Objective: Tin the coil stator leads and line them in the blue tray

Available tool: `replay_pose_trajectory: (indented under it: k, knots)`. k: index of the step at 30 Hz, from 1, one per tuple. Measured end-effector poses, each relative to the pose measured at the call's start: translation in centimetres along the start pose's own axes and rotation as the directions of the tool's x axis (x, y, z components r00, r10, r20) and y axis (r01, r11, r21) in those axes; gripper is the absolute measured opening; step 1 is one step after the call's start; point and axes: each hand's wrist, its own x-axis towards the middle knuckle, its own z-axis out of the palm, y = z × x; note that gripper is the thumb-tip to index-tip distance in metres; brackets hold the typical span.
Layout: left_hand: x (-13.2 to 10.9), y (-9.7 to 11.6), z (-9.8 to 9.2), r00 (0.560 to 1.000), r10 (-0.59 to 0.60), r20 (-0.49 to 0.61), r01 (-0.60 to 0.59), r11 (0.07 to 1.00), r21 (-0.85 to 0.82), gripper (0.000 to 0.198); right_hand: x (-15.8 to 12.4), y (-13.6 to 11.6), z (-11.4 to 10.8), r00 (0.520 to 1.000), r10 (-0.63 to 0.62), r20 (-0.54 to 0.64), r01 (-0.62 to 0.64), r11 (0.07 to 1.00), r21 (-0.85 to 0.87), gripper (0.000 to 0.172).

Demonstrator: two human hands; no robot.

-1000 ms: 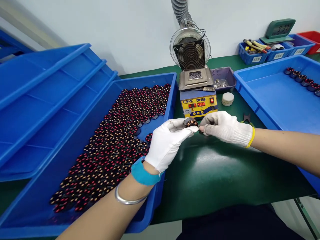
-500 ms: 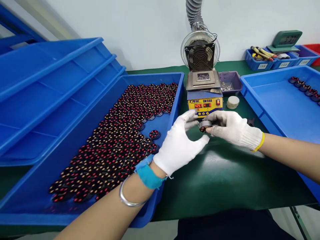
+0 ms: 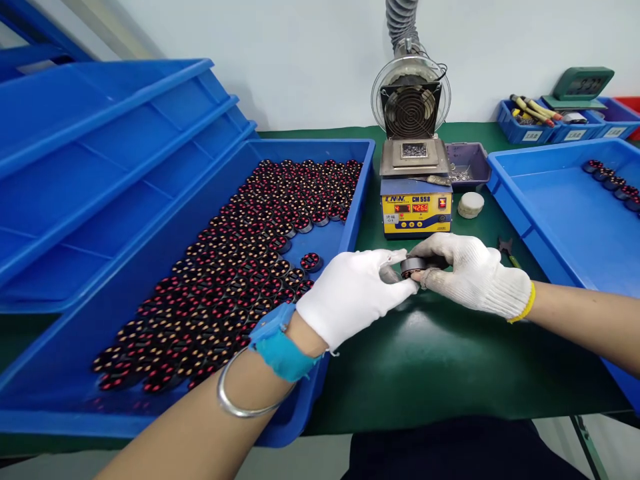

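Between my two gloved hands is a small round motor part (image 3: 413, 265), a short grey cylinder with a dark, copper-dotted underside. My right hand (image 3: 463, 273) pinches it from the right with thumb and fingers. From the other side, my left hand (image 3: 363, 287) closes thumb and fingertips on its left edge. The part is held above the green table, in front of a yellow-and-blue solder pot (image 3: 417, 207) with lit red digits. Many similar round parts (image 3: 235, 260), with red and copper dots, fill much of the blue tray (image 3: 357, 200) on the left.
Stacked blue trays (image 3: 125, 160) lean at the far left. A fan (image 3: 410, 112) with a grey duct stands behind the pot. Cutters (image 3: 509, 252), a round white tub (image 3: 471, 205) and a purple bin (image 3: 483, 160) lie right of it. Another blue tray (image 3: 555, 193) holds several parts.
My left hand has closed in from beside the round part onto its left edge. My right hand keeps its hold. The view has shifted slightly, and the cutters now show more fully.
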Motion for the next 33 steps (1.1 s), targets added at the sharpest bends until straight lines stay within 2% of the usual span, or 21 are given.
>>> replay_pose_trajectory:
  k: [4,5,8,9,11,14,15,16,19,20,23,25,26,28,29,31,32,33]
  knots:
    - [0.1,-0.2,0.0,0.996,-0.072,-0.048,0.07,0.997,-0.039,0.058,0.0,0.1,0.2,0.996,0.078,0.033,-0.082,0.986,0.143,0.017]
    - [0.2,-0.2,0.2,0.996,-0.07,-0.047,0.068,0.997,-0.023,0.058,0.0,0.2,0.2,0.996,0.082,0.03,-0.086,0.98,0.177,0.017]
    - [0.3,-0.3,0.3,0.998,-0.056,0.035,0.056,0.998,0.008,0.032,0.3,0.5,0.2,0.996,0.08,0.026,-0.084,0.965,0.25,0.017]
    - [0.2,-0.2,0.1,0.996,-0.051,0.073,0.053,0.998,-0.019,0.032,0.4,0.6,0.2,0.995,0.093,0.031,-0.098,0.959,0.264,0.017]
    - [0.0,-0.1,-0.5,0.985,-0.05,0.166,0.075,0.987,-0.145,0.036,0.7,0.6,-0.1,0.988,0.151,0.035,-0.154,0.947,0.282,0.018]
    - [-0.2,-0.1,-1.8,0.94,-0.076,0.331,0.189,0.928,-0.322,0.038,1.2,0.7,-0.7,0.962,0.272,0.002,-0.262,0.925,0.276,0.021]
    - [-0.2,-0.2,-2.1,0.936,-0.103,0.336,0.217,0.921,-0.324,0.038,1.3,0.7,-0.8,0.954,0.299,-0.011,-0.284,0.917,0.281,0.023]
    - [-0.2,-0.3,-2.2,0.946,-0.138,0.294,0.23,0.925,-0.303,0.037,1.4,0.8,-0.9,0.949,0.315,-0.021,-0.295,0.909,0.295,0.025]
    - [0.2,-0.2,-1.3,0.97,-0.228,0.081,0.242,0.932,-0.271,0.031,1.4,1.0,-0.6,0.948,0.317,-0.033,-0.282,0.882,0.377,0.029]
    - [0.4,-0.1,-0.7,0.969,-0.236,0.074,0.247,0.917,-0.313,0.033,1.4,1.0,-0.4,0.951,0.307,-0.038,-0.266,0.876,0.403,0.03]
    - [0.7,0.6,1.1,0.956,-0.21,0.206,0.289,0.803,-0.521,0.026,1.3,1.1,0.3,0.962,0.264,-0.071,-0.209,0.876,0.435,0.03]
    - [0.7,0.8,1.4,0.951,-0.203,0.233,0.306,0.729,-0.612,0.023,1.3,1.2,0.5,0.965,0.242,-0.096,-0.177,0.881,0.439,0.029]
    - [0.6,0.8,1.3,0.955,-0.214,0.206,0.297,0.708,-0.64,0.022,1.3,1.3,0.4,0.964,0.242,-0.108,-0.172,0.881,0.44,0.029]
    - [0.5,0.2,0.5,0.966,-0.255,0.05,0.218,0.69,-0.691,0.019,1.5,1.6,0.2,0.958,0.259,-0.127,-0.179,0.88,0.44,0.029]
    - [0.4,-0.2,0.0,0.958,-0.278,-0.073,0.144,0.684,-0.716,0.018,1.6,1.7,0.1,0.954,0.27,-0.131,-0.188,0.877,0.442,0.03]
    - [0.4,-1.0,-0.8,0.902,-0.311,-0.299,-0.008,0.681,-0.732,0.02,1.8,1.8,-0.1,0.95,0.284,-0.132,-0.197,0.87,0.452,0.031]
    - [0.5,-1.2,-0.9,0.884,-0.299,-0.358,-0.059,0.689,-0.722,0.024,1.8,1.7,-0.1,0.95,0.284,-0.13,-0.196,0.867,0.459,0.031]
    - [0.5,-1.4,-0.8,0.892,-0.264,-0.367,-0.08,0.706,-0.704,0.029,1.8,1.6,0.0,0.951,0.28,-0.13,-0.191,0.865,0.464,0.031]
